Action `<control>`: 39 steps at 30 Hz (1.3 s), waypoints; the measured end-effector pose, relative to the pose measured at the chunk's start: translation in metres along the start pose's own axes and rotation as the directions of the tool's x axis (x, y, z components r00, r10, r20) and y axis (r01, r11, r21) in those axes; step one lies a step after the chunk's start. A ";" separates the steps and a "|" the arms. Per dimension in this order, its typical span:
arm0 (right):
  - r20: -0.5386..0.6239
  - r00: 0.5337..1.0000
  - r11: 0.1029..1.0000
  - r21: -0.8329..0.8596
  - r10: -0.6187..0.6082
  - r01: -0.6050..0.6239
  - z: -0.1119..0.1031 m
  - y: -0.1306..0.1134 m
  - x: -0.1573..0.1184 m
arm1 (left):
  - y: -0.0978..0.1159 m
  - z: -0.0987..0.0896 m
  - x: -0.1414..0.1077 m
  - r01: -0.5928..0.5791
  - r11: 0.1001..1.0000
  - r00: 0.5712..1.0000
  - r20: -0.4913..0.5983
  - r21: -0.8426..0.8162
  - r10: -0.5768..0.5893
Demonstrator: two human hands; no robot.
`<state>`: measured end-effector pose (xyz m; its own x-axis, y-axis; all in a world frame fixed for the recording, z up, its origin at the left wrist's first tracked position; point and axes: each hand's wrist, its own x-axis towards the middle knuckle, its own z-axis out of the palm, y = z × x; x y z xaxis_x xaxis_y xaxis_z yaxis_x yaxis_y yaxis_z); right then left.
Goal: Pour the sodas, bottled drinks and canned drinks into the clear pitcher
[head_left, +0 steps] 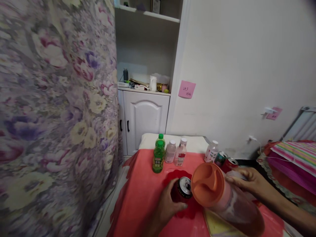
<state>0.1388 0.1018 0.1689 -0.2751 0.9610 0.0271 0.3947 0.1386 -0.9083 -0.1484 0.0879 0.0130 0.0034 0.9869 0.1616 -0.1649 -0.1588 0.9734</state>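
My left hand (166, 205) is wrapped round a dark drink can (184, 187), whose silver top shows an opened mouth. My right hand (248, 180) grips the handle of a see-through plastic pitcher (238, 209) with an orange lid (208, 184). The pitcher is tilted, its lid end pointing left and up beside the can's rim. Pinkish liquid shows through its wall. I cannot tell whether any liquid is flowing. Below the can lies a red scalloped mat (189, 210).
Behind the hands on the red-covered table (138, 191) stand green bottles (158, 157), clear white-capped bottles (180, 154), another bottle (211, 151), a green can (221, 158) and a red can (229, 164). A yellow cloth (219, 225) lies under the pitcher. A floral curtain (59, 115) hangs left.
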 end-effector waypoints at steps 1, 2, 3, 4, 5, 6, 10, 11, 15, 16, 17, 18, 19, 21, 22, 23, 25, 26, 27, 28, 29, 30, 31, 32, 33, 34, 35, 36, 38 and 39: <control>0.005 1.000 1.000 -0.005 -0.001 0.001 0.000 0.000 0.000 | 0.001 0.001 0.000 -0.008 1.000 1.000 -0.006 0.030 0.009; 0.011 1.000 1.000 -0.011 -0.001 0.001 -0.001 -0.001 0.001 | 0.001 0.001 0.000 -0.018 0.998 1.000 -0.010 0.059 0.018; 0.015 1.000 1.000 -0.018 0.000 0.000 -0.001 -0.001 0.001 | 0.002 0.002 -0.001 -0.024 0.996 1.000 -0.013 0.081 0.025; 0.021 1.000 1.000 -0.026 0.001 -0.001 -0.001 -0.001 0.001 | 0.002 0.002 -0.001 -0.025 0.996 1.000 -0.015 0.090 0.027; 0.027 1.000 0.999 -0.035 0.002 -0.001 -0.001 -0.001 0.002 | 0.003 0.003 -0.001 -0.022 0.995 1.000 -0.018 0.096 0.024; 0.032 0.999 0.999 -0.043 0.001 0.000 -0.001 -0.001 0.002 | 0.003 0.003 -0.001 -0.018 0.995 1.000 -0.021 0.102 0.020; 0.036 0.999 0.999 -0.051 0.001 0.001 0.000 -0.004 0.003 | 0.002 0.003 -0.001 -0.008 0.993 1.000 -0.022 0.117 0.011; 0.037 0.999 0.999 -0.048 0.005 -0.003 0.000 -0.005 0.003 | 0.001 0.002 -0.001 -0.009 0.992 1.000 -0.018 0.124 0.011; 0.054 0.999 0.999 -0.040 0.008 -0.005 0.001 -0.011 0.002 | -0.002 0.001 0.001 0.000 0.987 1.000 0.015 0.158 -0.003; 0.057 0.998 0.999 -0.044 0.003 -0.001 0.001 -0.012 0.002 | -0.002 0.001 0.001 0.005 0.986 1.000 0.022 0.168 -0.009; 0.056 0.998 0.999 -0.052 -0.002 0.005 0.001 -0.012 0.002 | -0.002 0.001 0.001 0.012 0.984 1.000 0.025 0.180 -0.017; 0.053 0.999 0.998 -0.062 -0.007 0.010 0.001 -0.012 0.003 | -0.003 0.001 0.001 0.021 0.982 0.999 0.024 0.190 -0.026; 0.048 0.999 0.997 -0.071 -0.010 0.013 0.001 -0.012 0.003 | -0.003 0.000 0.001 0.029 0.980 0.999 0.019 0.198 -0.034; 0.038 0.999 0.996 -0.084 -0.012 0.016 0.001 -0.011 0.004 | -0.003 0.000 0.001 0.041 0.977 0.999 0.010 0.209 -0.044; 0.036 0.999 0.996 -0.089 -0.012 0.015 0.000 -0.011 0.004 | -0.003 0.000 0.001 0.042 0.977 0.999 0.008 0.211 -0.045; 0.036 0.999 0.996 -0.093 -0.010 0.014 0.000 -0.011 0.004 | -0.004 0.000 0.001 0.040 0.977 0.999 0.011 0.211 -0.043; 0.047 0.999 0.995 -0.100 -0.009 0.014 0.000 -0.011 0.004 | -0.005 -0.001 0.001 0.026 0.977 0.999 0.025 0.210 -0.032; 0.056 0.998 0.995 -0.103 -0.006 0.011 0.000 -0.011 0.004 | -0.005 -0.001 0.001 0.021 0.978 0.999 0.032 0.209 -0.028; 0.063 0.998 0.994 -0.106 -0.001 0.008 0.000 -0.011 0.004 | -0.006 -0.001 0.001 0.017 0.978 0.999 0.035 0.208 -0.025; 0.068 0.998 0.994 -0.110 0.003 0.004 -0.001 -0.011 0.004 | -0.006 -0.002 0.002 0.015 0.978 0.999 0.035 0.206 -0.023; 0.069 0.998 0.993 -0.115 0.005 0.003 -0.001 -0.010 0.004 | -0.007 -0.002 0.002 0.016 0.978 0.999 0.031 0.206 -0.023; 0.071 0.997 0.993 -0.120 0.006 0.003 -0.002 -0.008 0.004 | -0.007 -0.002 0.002 0.017 0.978 0.999 0.027 0.206 -0.023; 0.071 0.997 0.992 -0.124 0.004 0.005 -0.003 -0.007 0.005 | -0.007 -0.002 0.002 0.018 0.978 0.999 0.024 0.206 -0.024; 0.069 0.998 0.992 -0.129 0.002 0.007 -0.005 -0.005 0.005 | -0.006 -0.001 0.002 0.021 0.978 0.999 0.021 0.208 -0.026; 0.070 0.998 0.991 -0.134 0.000 0.009 -0.006 -0.004 0.006 | -0.005 -0.001 0.002 0.024 0.977 0.999 0.019 0.211 -0.029; 0.064 0.998 0.990 -0.143 -0.002 0.011 -0.007 -0.003 0.006 | -0.005 -0.001 0.002 0.029 0.976 0.999 0.020 0.214 -0.034; 0.052 0.999 0.988 -0.156 -0.004 0.012 -0.007 -0.002 0.006 | -0.004 0.000 0.002 0.032 0.975 0.999 0.022 0.219 -0.038; 0.038 0.999 0.985 -0.172 -0.007 0.013 -0.008 -0.001 0.006 | -0.004 0.000 0.001 0.032 0.974 0.999 0.024 0.224 -0.038; 0.012 1.000 0.979 -0.202 -0.014 0.017 -0.008 -0.002 0.006 | -0.004 0.000 0.002 0.028 0.972 0.999 0.030 0.233 -0.035; 0.006 1.000 0.977 -0.212 -0.016 0.017 -0.008 -0.003 0.005 | -0.005 -0.001 0.002 0.026 0.972 0.999 0.031 0.232 -0.034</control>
<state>0.1432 0.1086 0.1749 -0.2868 0.9572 0.0388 0.5666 0.2021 -0.7988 -0.1485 0.0902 0.0084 0.0399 0.9903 0.1332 0.0685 -0.1357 0.9884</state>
